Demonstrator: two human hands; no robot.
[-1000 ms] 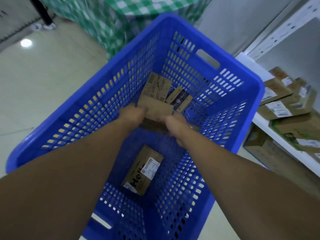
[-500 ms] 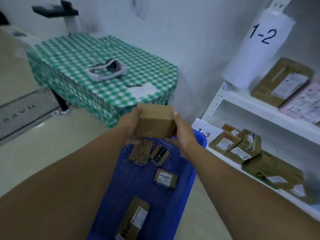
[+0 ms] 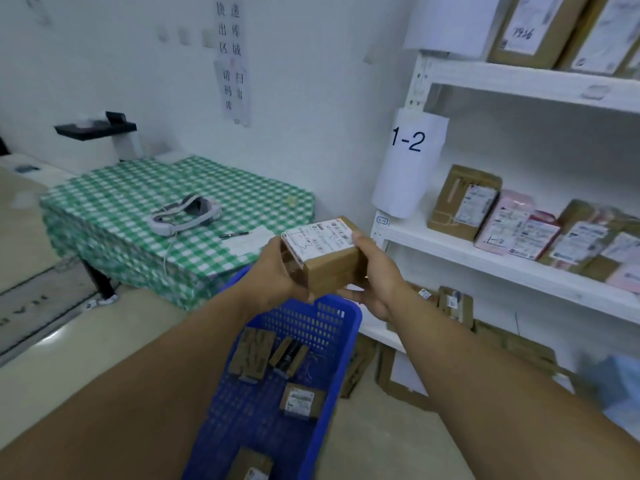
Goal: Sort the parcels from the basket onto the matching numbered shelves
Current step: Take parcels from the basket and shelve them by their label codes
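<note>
The shelves (image 3: 467,258) on the right already hold much of the work. The level under the 1-2 sign (image 3: 408,142) carries a row of parcels (image 3: 462,202), brown and pink. More stand on the level above (image 3: 530,29), and a few lie on the one below (image 3: 453,301). One pink packet in the row shows a handwritten 1-2, so that stretch looks properly sorted.

The basket (image 3: 341,368) sits on the floor just beside the shelves and is far from full. At least four small parcels are left in it: two near its far end (image 3: 254,355), one in the middle (image 3: 300,404) and one at the near edge (image 3: 249,467). By this count the job seems well past halfway, with several rounds to go.

One brown parcel (image 3: 332,268) is out, held in the air above the basket's far end and short of the shelves. The left hand (image 3: 277,271) curls round its left end and the right hand (image 3: 377,271) grips its right side, thumb on top.

Its label (image 3: 318,239) is turned up toward the person. The step in hand is probably reading the number, which is too small to make out here. Placing the parcel is not yet done.
</note>
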